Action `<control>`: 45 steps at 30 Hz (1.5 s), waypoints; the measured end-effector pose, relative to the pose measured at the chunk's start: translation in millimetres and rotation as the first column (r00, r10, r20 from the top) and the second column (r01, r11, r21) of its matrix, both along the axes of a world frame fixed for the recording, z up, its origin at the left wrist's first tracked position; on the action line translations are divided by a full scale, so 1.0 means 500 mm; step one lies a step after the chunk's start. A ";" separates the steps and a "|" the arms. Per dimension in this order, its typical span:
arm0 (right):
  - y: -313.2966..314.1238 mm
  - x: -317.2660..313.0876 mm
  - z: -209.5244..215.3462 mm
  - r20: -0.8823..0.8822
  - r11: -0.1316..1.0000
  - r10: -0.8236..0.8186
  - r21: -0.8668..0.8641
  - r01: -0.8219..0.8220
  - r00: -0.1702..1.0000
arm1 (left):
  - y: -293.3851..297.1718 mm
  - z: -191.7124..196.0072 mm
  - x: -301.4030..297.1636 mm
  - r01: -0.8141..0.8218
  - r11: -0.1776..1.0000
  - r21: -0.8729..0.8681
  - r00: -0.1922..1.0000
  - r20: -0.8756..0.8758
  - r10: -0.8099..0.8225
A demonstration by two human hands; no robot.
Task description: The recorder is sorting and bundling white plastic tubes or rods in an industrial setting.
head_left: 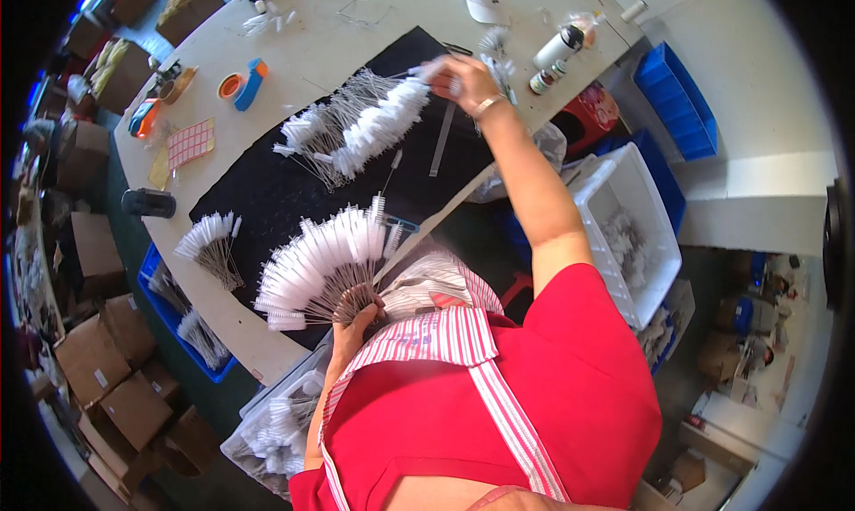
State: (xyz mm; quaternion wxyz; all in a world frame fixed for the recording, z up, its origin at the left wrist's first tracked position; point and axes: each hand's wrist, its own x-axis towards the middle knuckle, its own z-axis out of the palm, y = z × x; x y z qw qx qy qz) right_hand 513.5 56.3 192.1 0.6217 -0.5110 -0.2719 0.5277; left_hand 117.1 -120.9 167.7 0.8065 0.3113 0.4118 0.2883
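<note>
While left hand (356,308) fans bristly brushes (316,266), right hand (463,82) reaches.

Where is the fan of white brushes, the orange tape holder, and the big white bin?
Fan of white brushes (316,271), head view, on the bristle ends above the left hand (356,311).
Orange tape holder (233,85), head view, on its round orange part.
White bin (655,235), head view, on its right rim.
</note>
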 end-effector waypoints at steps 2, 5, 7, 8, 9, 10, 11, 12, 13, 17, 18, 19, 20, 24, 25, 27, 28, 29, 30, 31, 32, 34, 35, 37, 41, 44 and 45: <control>-0.019 0.086 -0.071 -0.004 0.985 -0.077 -0.157 0.075 0.997 | 0.003 -0.011 0.017 -0.081 0.997 -0.013 0.997 -0.007 0.081; -0.044 0.217 -0.176 0.283 0.911 -0.036 -0.385 0.148 0.959 | 0.004 -0.048 0.052 -0.143 0.989 0.041 0.989 0.032 0.141; -0.052 0.289 -0.223 0.398 0.869 0.001 -0.455 0.197 0.918 | 0.014 -0.065 0.086 -0.183 0.980 0.078 0.979 -0.079 0.189; -0.046 0.314 -0.239 0.444 0.837 0.066 -0.513 0.192 0.894 | 0.019 -0.072 0.101 -0.170 0.969 0.180 0.978 -0.087 0.188; -0.038 0.337 -0.263 0.426 0.846 0.009 -0.486 0.220 0.905 | 0.020 -0.084 0.116 -0.167 0.969 0.180 0.974 -0.122 0.191; -0.022 0.374 -0.291 0.411 0.839 0.021 -0.503 0.207 0.911 | 0.022 -0.104 0.126 -0.168 0.964 0.207 0.979 -0.081 0.188; -0.009 0.418 -0.322 0.400 0.830 0.025 -0.519 0.204 0.916 | 0.023 -0.116 0.141 -0.159 0.959 0.234 0.984 -0.039 0.173; 0.000 0.475 -0.354 0.398 0.854 -0.036 -0.464 0.235 0.917 | 0.031 -0.098 0.167 -0.172 0.956 0.236 0.981 -0.051 0.189; 0.011 0.521 -0.379 0.392 0.871 -0.101 -0.409 0.272 0.914 | 0.042 -0.063 0.198 -0.230 0.948 0.221 0.964 -0.082 0.253; 0.110 0.515 -0.356 0.954 0.898 -0.058 -0.079 0.433 0.294 | 0.059 -0.034 0.255 -0.411 0.887 0.209 0.876 -0.181 0.448; 0.123 0.480 -0.338 0.987 0.910 -0.088 0.026 0.414 0.132 | 0.064 -0.042 0.256 -0.404 0.879 0.254 0.873 -0.180 0.453; 0.128 0.435 -0.325 0.907 0.953 -0.080 -0.052 0.298 0.415 | 0.070 -0.046 0.265 -0.416 0.872 0.256 0.865 -0.185 0.467; 0.127 0.366 -0.305 0.750 0.983 -0.031 -0.097 0.156 0.661 | 0.075 -0.049 0.275 -0.472 0.846 0.248 0.843 -0.154 0.515; 0.052 0.010 -0.123 0.525 0.900 0.235 0.199 -0.387 0.818 | 0.081 -0.011 0.311 -0.550 0.831 0.087 0.821 -0.125 0.557; 0.037 -0.044 -0.074 0.483 0.850 0.316 0.238 -0.470 0.816 | 0.077 -0.005 0.318 -0.560 0.828 -0.044 0.828 -0.071 0.556; 0.026 -0.117 -0.042 0.346 0.729 0.484 0.348 -0.589 0.804 | 0.066 -0.018 0.319 -0.534 0.842 -0.078 0.846 -0.033 0.533; 0.022 -0.145 -0.035 0.304 0.677 0.551 0.382 -0.629 0.777 | 0.060 -0.021 0.316 -0.506 0.857 -0.091 0.862 -0.026 0.506; 0.022 -0.159 -0.031 0.375 0.652 0.552 0.362 -0.666 0.745 | 0.055 -0.024 0.316 -0.480 0.871 -0.106 0.877 -0.017 0.481; 0.018 -0.171 -0.021 0.460 0.675 0.467 0.366 -0.641 0.755 | 0.050 -0.027 0.314 -0.484 0.871 -0.080 0.871 0.048 0.489; 0.017 -0.177 -0.008 0.542 0.689 0.379 0.375 -0.620 0.750 | 0.049 -0.022 0.318 -0.496 0.865 -0.077 0.865 0.047 0.500; 0.013 -0.174 -0.001 0.541 0.680 0.388 0.379 -0.628 0.746 | 0.047 -0.014 0.321 -0.526 0.849 -0.050 0.846 0.073 0.529; -0.002 -0.168 0.013 0.756 0.550 0.200 0.440 -0.710 0.623 | 0.045 -0.009 0.322 -0.565 0.825 -0.015 0.820 0.101 0.563; -0.012 -0.172 0.021 0.755 0.541 0.200 0.447 -0.713 0.625 | 0.044 -0.013 0.319 -0.567 0.823 0.039 0.822 0.085 0.563; -0.034 -0.179 0.038 0.743 0.554 0.052 0.534 -0.639 0.667 | 0.044 -0.015 0.318 -0.568 0.817 0.100 0.823 0.069 0.564; -0.051 -0.192 0.078 0.518 0.616 0.073 0.649 -0.447 0.852 | 0.048 -0.012 0.317 -0.559 0.776 0.292 0.807 -0.022 0.590; -0.047 -0.186 0.083 0.577 0.588 0.026 0.651 -0.479 0.816 | 0.054 -0.012 0.319 -0.485 0.773 0.410 0.800 -0.150 0.581; -0.045 -0.184 0.076 0.649 0.557 -0.008 0.635 -0.535 0.761 | 0.054 -0.008 0.322 -0.533 0.740 0.410 0.782 -0.095 0.616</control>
